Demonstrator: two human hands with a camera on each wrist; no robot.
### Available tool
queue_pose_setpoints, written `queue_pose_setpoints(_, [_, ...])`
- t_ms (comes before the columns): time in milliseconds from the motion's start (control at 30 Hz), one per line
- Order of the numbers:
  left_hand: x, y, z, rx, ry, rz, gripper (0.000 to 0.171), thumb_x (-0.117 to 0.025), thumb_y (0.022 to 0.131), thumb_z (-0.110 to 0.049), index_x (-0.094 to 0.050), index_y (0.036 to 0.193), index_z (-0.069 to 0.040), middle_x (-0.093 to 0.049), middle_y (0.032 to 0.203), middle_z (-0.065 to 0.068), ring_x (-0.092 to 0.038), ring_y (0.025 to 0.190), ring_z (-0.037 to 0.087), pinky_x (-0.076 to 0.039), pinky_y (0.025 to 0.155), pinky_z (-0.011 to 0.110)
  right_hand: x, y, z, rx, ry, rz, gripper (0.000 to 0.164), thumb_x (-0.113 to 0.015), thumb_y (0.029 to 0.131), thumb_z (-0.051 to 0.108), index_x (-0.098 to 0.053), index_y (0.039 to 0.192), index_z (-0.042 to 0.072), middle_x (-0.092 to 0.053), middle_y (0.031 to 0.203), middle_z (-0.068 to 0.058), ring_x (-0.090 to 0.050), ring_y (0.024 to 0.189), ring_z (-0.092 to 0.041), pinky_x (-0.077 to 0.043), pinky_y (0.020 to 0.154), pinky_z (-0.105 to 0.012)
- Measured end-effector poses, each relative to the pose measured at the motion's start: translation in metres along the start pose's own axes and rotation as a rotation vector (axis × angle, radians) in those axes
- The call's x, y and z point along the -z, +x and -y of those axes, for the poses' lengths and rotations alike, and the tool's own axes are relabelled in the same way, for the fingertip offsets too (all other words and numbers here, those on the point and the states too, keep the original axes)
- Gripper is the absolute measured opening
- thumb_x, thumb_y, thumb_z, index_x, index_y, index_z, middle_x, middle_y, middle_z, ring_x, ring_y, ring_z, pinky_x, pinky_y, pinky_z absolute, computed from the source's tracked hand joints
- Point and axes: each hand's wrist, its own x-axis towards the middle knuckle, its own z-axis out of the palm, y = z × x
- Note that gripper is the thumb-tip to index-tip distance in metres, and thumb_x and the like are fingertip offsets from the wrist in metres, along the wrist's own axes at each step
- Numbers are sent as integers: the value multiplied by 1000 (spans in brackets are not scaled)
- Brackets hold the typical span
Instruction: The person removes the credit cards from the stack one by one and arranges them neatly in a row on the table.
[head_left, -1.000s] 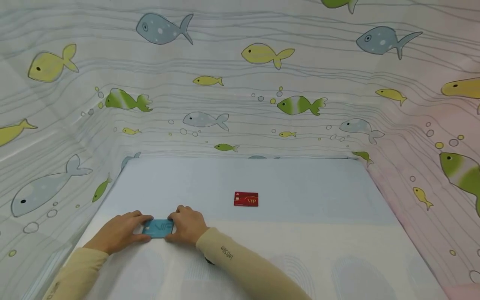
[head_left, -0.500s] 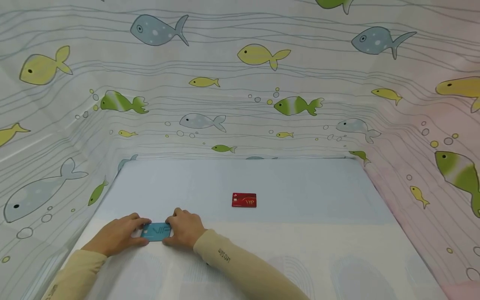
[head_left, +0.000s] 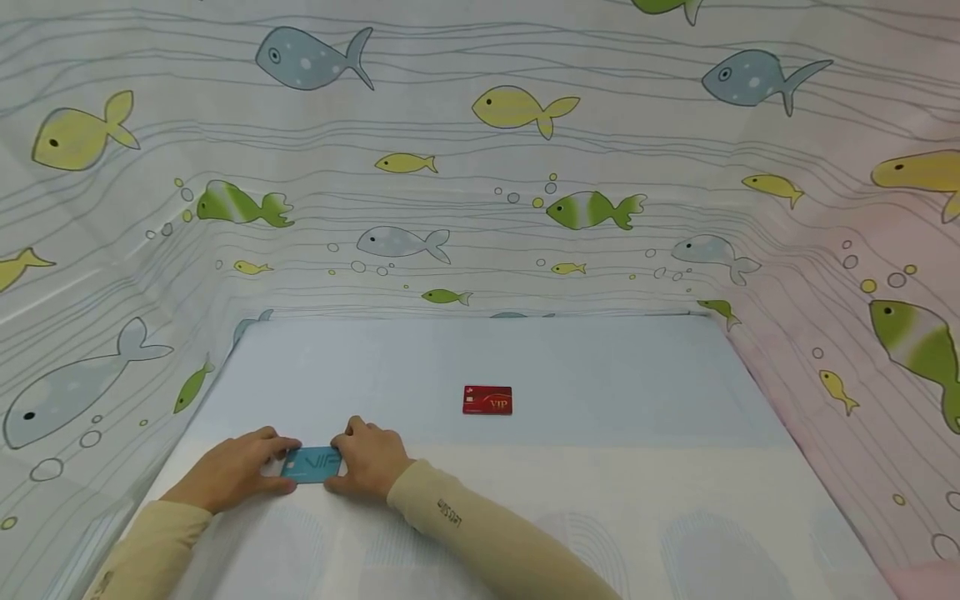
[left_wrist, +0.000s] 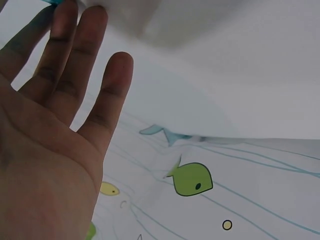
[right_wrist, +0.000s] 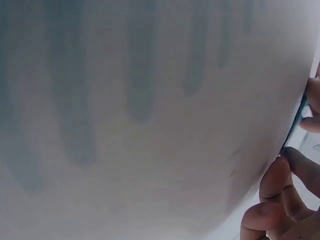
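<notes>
A blue card (head_left: 311, 465) with a chip and "VIP" lettering lies low over the white table at the left, spanned by both hands. My left hand (head_left: 236, 471) grips its left end, thumb at the near corner and fingertips at the far one. At the right end my right hand (head_left: 371, 458) holds it the same way, the remaining fingers curled. In the left wrist view only a sliver of blue card (left_wrist: 52, 1) shows past the fingers; its dark edge (right_wrist: 295, 122) appears in the right wrist view. A red "VIP" card (head_left: 487, 400) lies flat farther back.
The table (head_left: 600, 492) has a pale blue far strip and a white patterned near part. Fish-printed sheeting (head_left: 480, 200) rises at its back and on both sides, close beside the left forearm.
The view has shifted slightly, moving both cards and hands a little left and down in the picture. Both hands keep their hold on the blue card.
</notes>
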Motion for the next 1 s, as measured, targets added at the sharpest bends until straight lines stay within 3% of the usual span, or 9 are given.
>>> queue_pose_setpoints(600, [-1,-3,-1,-26,20,-44,61,-87,71,-51,-74,115,-11,-63,96,-5,-57,75,9,-52,66,41,-3,0,4,-6,-29,-1,54,-71,87,59,-67,130,27,-56,115,10,-54,88,-2,-47,67,-19])
queue_pose_setpoints(767, [0,-4,-4,-56,50,-118,60,-88,70,-51,-75,113,-11,-65,97,-3,-58,72,9,-52,64,42,-5,-2,-1,1,28,-5,57,-69,88,60,-65,133,27,-56,118,9,-57,93,-3,-49,71,-20])
queue_pose_setpoints(900, [2,-3,-9,-105,60,-218,54,-89,72,-46,-76,111,-10,-66,95,-5,-58,68,8,-51,62,36,-4,-5,-10,-2,133,-12,55,-70,89,57,-64,134,27,-57,117,8,-58,92,-3,-50,73,-20])
queue_pose_setpoints(1000, [3,0,-13,-130,66,-258,51,-89,73,-42,-76,110,-10,-66,92,-6,-61,68,10,-51,61,33,-2,-8,-17,-6,174,-17,52,-71,89,56,-65,133,28,-59,115,9,-57,91,-2,-50,74,-20])
